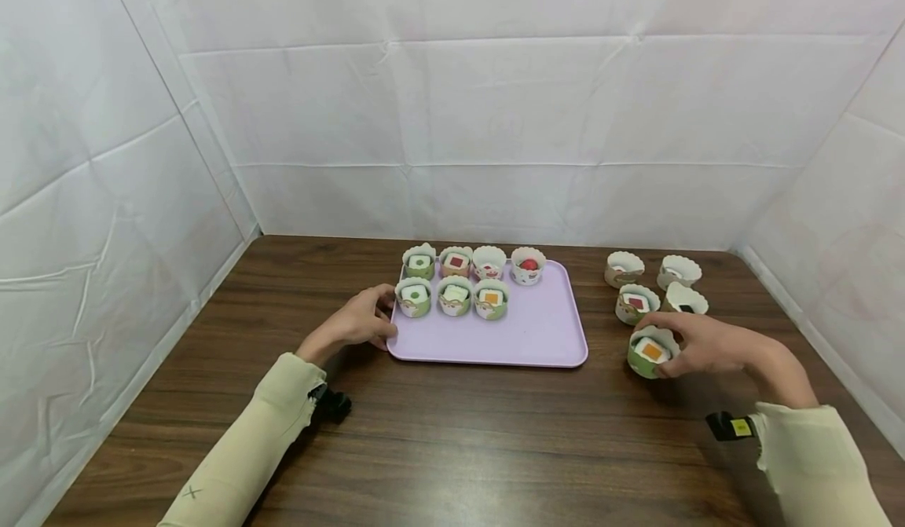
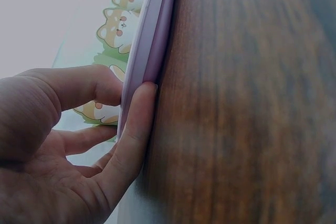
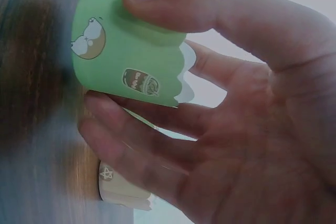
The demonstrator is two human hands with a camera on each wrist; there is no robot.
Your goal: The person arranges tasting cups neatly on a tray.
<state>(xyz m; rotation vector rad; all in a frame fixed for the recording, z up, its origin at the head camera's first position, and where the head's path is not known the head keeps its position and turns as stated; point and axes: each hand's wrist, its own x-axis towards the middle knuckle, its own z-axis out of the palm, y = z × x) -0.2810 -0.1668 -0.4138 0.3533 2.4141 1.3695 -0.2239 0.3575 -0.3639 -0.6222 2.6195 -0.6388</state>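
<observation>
My left hand (image 1: pixel 362 319) is at the left edge of a lilac tray (image 1: pixel 530 327), pinching its rim between thumb and fingers in the left wrist view. Two rows of scalloped paper cups stand on the tray, among them a cup with an orange square (image 1: pixel 491 299) and one with a red ball (image 1: pixel 529 266). On the right, my right hand (image 1: pixel 714 344) grips a green paper cup (image 3: pixel 131 40) between thumb and fingers. Inside that cup sits a white block with an orange square (image 1: pixel 652 350). Its wall carries a printed animal and a drink can.
Behind the right hand stand more paper cups, including one with a dark red square (image 1: pixel 637 305), a white one (image 1: pixel 679 272) and one partly hidden by the hand (image 1: pixel 686 299). The brown wooden table (image 1: pixel 452 433) is bounded by white cloth walls (image 1: pixel 495 118).
</observation>
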